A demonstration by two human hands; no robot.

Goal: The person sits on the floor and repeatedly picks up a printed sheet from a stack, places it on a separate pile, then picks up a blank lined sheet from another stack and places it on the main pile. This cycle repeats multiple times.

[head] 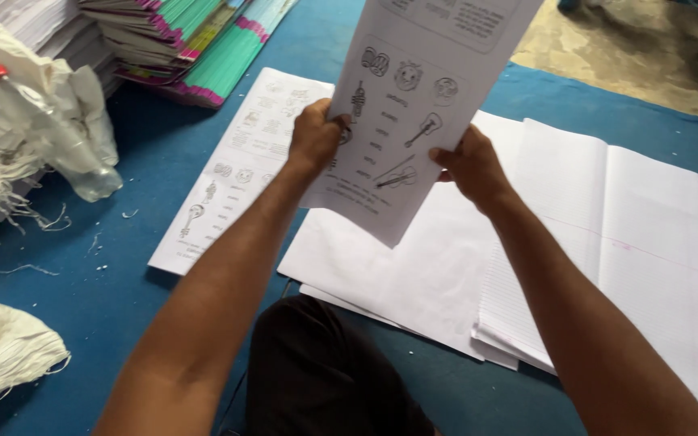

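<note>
Head view. Both my forearms reach forward and up from my lap, elbows low, wrists raised. My left hand (314, 136) is closed on the left edge of the printed sheet (414, 113), thumb side turned toward me, fingers curled over the paper's face. My right hand (472, 168) pinches the same sheet at its lower right edge, fingers hidden behind the paper. The printed sheet is lifted and tilted, its lower corner pointing down, above the white paper stack (414, 274). Left of that stack lies a second printed page (232, 173) on the blue mat (123, 291). Right of the stack, touching it, lie ruled sheets (632, 242). Beyond the stack, far left, sit coloured-edged booklets (195, 40).
</note>
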